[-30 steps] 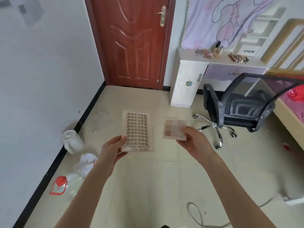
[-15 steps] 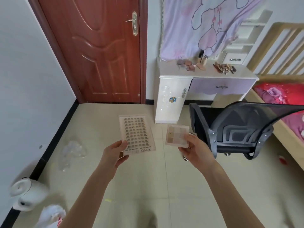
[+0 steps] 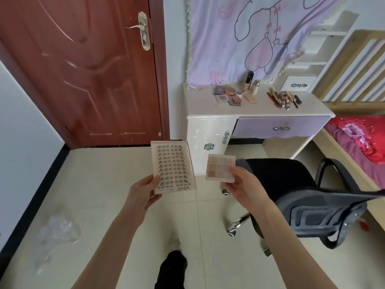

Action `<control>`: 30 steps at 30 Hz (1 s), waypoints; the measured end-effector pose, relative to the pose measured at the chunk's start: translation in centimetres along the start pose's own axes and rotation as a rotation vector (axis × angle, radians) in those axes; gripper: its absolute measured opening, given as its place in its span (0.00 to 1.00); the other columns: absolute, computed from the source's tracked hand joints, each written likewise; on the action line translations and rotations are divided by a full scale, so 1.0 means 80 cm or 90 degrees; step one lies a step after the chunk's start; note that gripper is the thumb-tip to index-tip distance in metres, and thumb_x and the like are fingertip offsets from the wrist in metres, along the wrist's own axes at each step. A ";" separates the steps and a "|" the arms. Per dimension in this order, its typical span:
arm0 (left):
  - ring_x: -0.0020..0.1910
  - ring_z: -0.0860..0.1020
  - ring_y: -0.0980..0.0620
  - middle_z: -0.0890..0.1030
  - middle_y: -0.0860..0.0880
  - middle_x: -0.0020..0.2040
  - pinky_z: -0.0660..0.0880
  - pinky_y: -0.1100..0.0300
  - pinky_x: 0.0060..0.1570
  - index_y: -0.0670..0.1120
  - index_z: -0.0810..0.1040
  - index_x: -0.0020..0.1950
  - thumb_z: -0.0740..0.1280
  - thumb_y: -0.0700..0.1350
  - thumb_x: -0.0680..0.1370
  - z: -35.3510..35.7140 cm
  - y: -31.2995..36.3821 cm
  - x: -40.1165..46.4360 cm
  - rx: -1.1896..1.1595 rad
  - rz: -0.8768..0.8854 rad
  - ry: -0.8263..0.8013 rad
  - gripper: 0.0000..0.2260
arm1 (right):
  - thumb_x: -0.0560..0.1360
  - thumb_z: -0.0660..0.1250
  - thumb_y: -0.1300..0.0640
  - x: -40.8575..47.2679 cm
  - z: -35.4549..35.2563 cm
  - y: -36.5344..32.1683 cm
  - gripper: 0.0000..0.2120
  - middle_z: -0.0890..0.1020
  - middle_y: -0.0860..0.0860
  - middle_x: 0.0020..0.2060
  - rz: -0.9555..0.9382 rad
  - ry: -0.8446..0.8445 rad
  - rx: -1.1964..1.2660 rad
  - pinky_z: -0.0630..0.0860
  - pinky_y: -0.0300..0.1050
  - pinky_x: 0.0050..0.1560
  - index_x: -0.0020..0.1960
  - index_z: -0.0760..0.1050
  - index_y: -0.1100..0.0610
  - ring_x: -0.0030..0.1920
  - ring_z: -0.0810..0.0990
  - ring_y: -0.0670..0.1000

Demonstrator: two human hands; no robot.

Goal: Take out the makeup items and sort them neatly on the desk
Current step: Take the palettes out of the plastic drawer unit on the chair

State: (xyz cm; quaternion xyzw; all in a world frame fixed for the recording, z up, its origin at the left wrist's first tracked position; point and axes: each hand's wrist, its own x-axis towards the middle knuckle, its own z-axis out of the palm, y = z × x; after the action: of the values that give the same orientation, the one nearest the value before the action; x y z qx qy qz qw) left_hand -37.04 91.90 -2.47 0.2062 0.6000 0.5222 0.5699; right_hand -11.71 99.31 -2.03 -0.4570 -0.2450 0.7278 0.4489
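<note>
**Carrying two makeup cases toward desk**

Holding lash case (image 3: 172, 166) in left hand (image 3: 143, 195), thumb on the near left edge, fingers underneath; case tilted up, face toward camera, print at bottom edge. Pinching palette (image 3: 221, 168) in right hand (image 3: 242, 190), thumb over its near right corner, remaining fingers behind it. Both items in the air, side by side, not touching.

Step in hand, by judgement: transport. Both items out and gripped, not yet placed.

Desk (image 3: 210, 109) ahead of and beyond both hands, well apart. Already on it: compacts (image 3: 227, 95) beyond the right hand, two bottles (image 3: 251, 85) upright behind them, row of pencils (image 3: 283, 99) further right. Bare top left of the compacts, in line with the left hand.

Chair (image 3: 312, 197) just right of the right hand, between it and the desk's drawer side.

Next move likely needs: closing in on the desk from the left side to skip the chair, then setting both cases flat near the compacts since same flat-case type. Freeing one hand at a time probably cleaner. Risk: sweeping the right forearm into the bottles or pencils when reaching across.
</note>
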 end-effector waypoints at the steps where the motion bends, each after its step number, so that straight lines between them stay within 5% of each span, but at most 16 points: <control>1: 0.47 0.80 0.51 0.84 0.49 0.45 0.75 0.60 0.44 0.47 0.79 0.53 0.65 0.42 0.78 0.007 0.008 0.029 -0.002 -0.003 -0.002 0.06 | 0.76 0.64 0.60 0.027 0.004 -0.010 0.07 0.85 0.56 0.45 -0.003 0.009 0.002 0.80 0.41 0.40 0.53 0.77 0.61 0.45 0.84 0.51; 10: 0.49 0.78 0.50 0.81 0.47 0.51 0.75 0.60 0.45 0.45 0.76 0.59 0.64 0.43 0.78 0.098 0.109 0.262 0.028 -0.039 -0.027 0.10 | 0.78 0.61 0.61 0.234 0.045 -0.122 0.07 0.84 0.53 0.40 -0.009 0.079 0.030 0.80 0.39 0.38 0.53 0.76 0.60 0.43 0.82 0.50; 21: 0.45 0.79 0.53 0.82 0.49 0.47 0.74 0.61 0.43 0.46 0.77 0.57 0.64 0.42 0.78 0.219 0.150 0.476 0.094 -0.096 -0.044 0.08 | 0.78 0.60 0.63 0.444 -0.009 -0.215 0.04 0.84 0.53 0.32 0.023 0.192 0.079 0.79 0.39 0.32 0.47 0.74 0.60 0.37 0.81 0.51; 27: 0.45 0.78 0.53 0.81 0.49 0.46 0.74 0.59 0.45 0.44 0.75 0.58 0.63 0.41 0.79 0.308 0.156 0.599 0.088 -0.142 -0.003 0.09 | 0.77 0.60 0.65 0.568 -0.054 -0.273 0.05 0.80 0.58 0.38 0.071 0.238 0.052 0.79 0.41 0.32 0.46 0.74 0.63 0.38 0.79 0.54; 30: 0.44 0.77 0.54 0.81 0.50 0.46 0.73 0.60 0.45 0.45 0.75 0.57 0.62 0.42 0.79 0.357 0.157 0.647 0.096 -0.174 -0.004 0.08 | 0.77 0.59 0.65 0.621 -0.085 -0.300 0.08 0.79 0.60 0.42 0.096 0.249 -0.006 0.75 0.43 0.39 0.54 0.73 0.66 0.39 0.77 0.54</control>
State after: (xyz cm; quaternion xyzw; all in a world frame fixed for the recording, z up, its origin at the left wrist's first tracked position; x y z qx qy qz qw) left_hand -29.48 151.38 -10.32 0.1667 0.6581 0.3924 0.6206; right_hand -4.28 153.96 -8.89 -0.6087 -0.1216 0.6554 0.4303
